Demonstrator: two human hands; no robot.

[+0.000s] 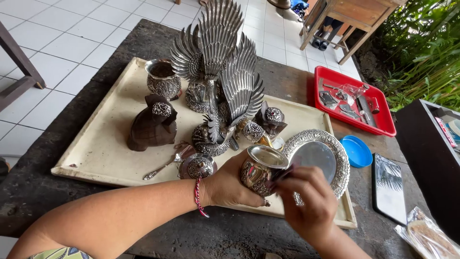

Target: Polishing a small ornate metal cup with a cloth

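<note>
Right now left hand (230, 184) has fingers clamped round an embossed silver cup (260, 171), held over the cream tray (103, 148) edge nr the round silver plate (318, 158). Right hand (309, 201) fingers pinched together on a thin dark tool (282, 173) at cup's rim.

I see my left hand (229, 184) gripping a small embossed silver cup (258, 171) above the cream rectangular tray (103, 148). My right hand (306, 201) holds a thin dark tool at the cup's rim. A round ornate silver plate (321, 153) lies just beside, on the dark stone worktop (43, 192).
</note>
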